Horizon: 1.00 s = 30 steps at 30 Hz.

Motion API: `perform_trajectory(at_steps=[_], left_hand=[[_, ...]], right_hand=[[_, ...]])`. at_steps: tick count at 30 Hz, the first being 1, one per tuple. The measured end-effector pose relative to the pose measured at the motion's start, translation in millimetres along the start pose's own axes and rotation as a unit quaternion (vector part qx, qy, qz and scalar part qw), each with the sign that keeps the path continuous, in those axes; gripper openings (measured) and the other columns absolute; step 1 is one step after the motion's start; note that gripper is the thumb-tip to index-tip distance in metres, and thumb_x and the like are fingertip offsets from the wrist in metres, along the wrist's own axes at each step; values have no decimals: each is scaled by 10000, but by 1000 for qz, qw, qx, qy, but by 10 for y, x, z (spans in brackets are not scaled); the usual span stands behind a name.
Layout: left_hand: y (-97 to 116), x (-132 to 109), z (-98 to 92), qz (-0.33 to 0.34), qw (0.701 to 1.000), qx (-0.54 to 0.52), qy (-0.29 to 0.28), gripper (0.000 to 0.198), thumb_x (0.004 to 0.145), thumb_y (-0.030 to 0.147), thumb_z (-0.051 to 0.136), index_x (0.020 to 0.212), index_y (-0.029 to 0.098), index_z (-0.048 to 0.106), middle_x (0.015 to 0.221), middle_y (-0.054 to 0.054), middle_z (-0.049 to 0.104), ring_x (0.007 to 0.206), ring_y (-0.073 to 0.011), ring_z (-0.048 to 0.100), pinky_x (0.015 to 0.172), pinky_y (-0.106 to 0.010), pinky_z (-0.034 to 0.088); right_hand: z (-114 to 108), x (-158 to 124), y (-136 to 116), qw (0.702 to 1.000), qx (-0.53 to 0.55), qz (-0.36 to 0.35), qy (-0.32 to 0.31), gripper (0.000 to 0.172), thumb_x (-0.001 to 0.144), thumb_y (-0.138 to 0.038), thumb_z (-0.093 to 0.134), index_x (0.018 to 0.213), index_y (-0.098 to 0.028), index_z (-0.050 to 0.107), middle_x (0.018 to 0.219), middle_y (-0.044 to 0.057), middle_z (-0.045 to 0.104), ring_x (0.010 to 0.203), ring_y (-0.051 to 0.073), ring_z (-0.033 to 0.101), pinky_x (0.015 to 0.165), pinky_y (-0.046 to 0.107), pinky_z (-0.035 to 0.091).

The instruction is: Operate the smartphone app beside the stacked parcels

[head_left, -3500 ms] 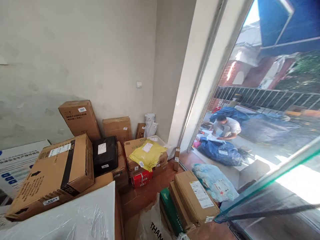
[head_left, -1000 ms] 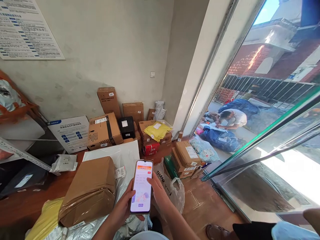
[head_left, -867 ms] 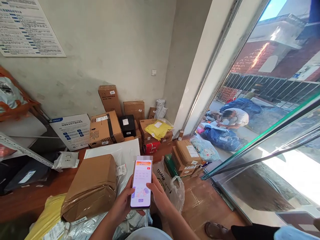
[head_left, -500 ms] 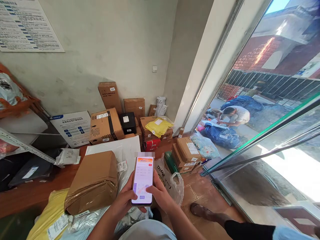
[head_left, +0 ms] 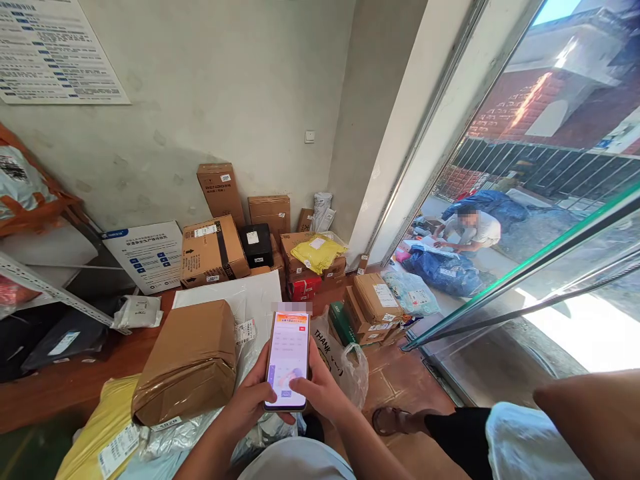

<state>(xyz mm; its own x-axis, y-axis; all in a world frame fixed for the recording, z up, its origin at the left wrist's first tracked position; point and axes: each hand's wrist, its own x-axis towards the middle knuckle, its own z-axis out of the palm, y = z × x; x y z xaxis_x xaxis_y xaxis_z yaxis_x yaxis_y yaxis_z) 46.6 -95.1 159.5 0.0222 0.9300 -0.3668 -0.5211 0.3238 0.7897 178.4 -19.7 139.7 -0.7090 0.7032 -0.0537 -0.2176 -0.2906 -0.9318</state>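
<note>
A smartphone (head_left: 289,357) with a lit, mostly white screen stands upright between both palms. My left hand (head_left: 256,387) grips its left edge, thumb at the lower left of the glass. From the right side my right hand (head_left: 319,383) grips it too, its thumb over the lower part of the screen. Fingers behind the phone are mostly hidden. Left of the hands, a large brown taped parcel (head_left: 187,360) rests on other packages. Just right of them stands a clear plastic bag (head_left: 345,370) printed "THANK".
Cartons (head_left: 213,250) and a yellow parcel (head_left: 317,252) line the wall. Stacked boxes (head_left: 375,300) sit by the glass door (head_left: 525,267). Another person's sandaled foot (head_left: 393,421) and bare arm (head_left: 590,417) are close at right. Outside, a person (head_left: 473,230) crouches beside blue bags.
The person at the lower right has come closer, and their arm now shows. My right thumb has shifted slightly left on the screen. Both hands still hold the phone.
</note>
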Motion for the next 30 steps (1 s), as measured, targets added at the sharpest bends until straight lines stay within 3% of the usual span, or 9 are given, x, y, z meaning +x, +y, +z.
perform_trajectory(at_steps=[7, 12, 21, 26, 30], left_hand=[[37, -25, 11, 1, 1000, -3, -19, 1125, 524, 112, 488, 1462, 274, -113, 1226, -98, 573, 863, -264, 596, 531, -318, 551], [59, -45, 28, -3, 1000, 3, -3, 1129, 510, 96, 478, 1466, 275, -94, 1209, -92, 583, 788, -217, 584, 527, -308, 553], [34, -36, -20, -2, 1000, 4, 4, 1115, 522, 82, 502, 1460, 380, -23, 1216, -64, 570, 791, -230, 606, 542, -334, 551], [70, -53, 40, -5, 1000, 15, 21, 1136, 512, 105, 526, 1469, 326, -45, 1232, -78, 559, 757, -213, 596, 522, -324, 547], [79, -59, 53, -9, 999, 22, 23, 1149, 506, 120, 539, 1472, 255, -69, 1242, -103, 553, 759, -216, 591, 522, -325, 549]], right_hand=[[10, -2, -42, 1000, 0, -10, -20, 592, 573, -125, 572, 1133, -226, 410, 1005, 22, 597, 877, 199, 566, 735, 332, 466], [13, 0, -36, 999, -8, -16, -29, 603, 597, -119, 572, 1159, -229, 382, 1024, 19, 576, 921, 195, 558, 776, 338, 461], [11, 14, -55, 999, -22, -27, -34, 594, 626, -151, 608, 1174, -230, 393, 1051, 32, 567, 941, 206, 545, 796, 344, 447], [26, -8, -66, 999, -2, -4, -33, 611, 631, -150, 574, 1193, -250, 359, 984, 8, 580, 849, 183, 554, 707, 308, 449], [21, 2, -68, 999, -4, -5, -33, 572, 627, -141, 550, 1164, -247, 383, 980, 3, 579, 866, 179, 550, 720, 307, 450]])
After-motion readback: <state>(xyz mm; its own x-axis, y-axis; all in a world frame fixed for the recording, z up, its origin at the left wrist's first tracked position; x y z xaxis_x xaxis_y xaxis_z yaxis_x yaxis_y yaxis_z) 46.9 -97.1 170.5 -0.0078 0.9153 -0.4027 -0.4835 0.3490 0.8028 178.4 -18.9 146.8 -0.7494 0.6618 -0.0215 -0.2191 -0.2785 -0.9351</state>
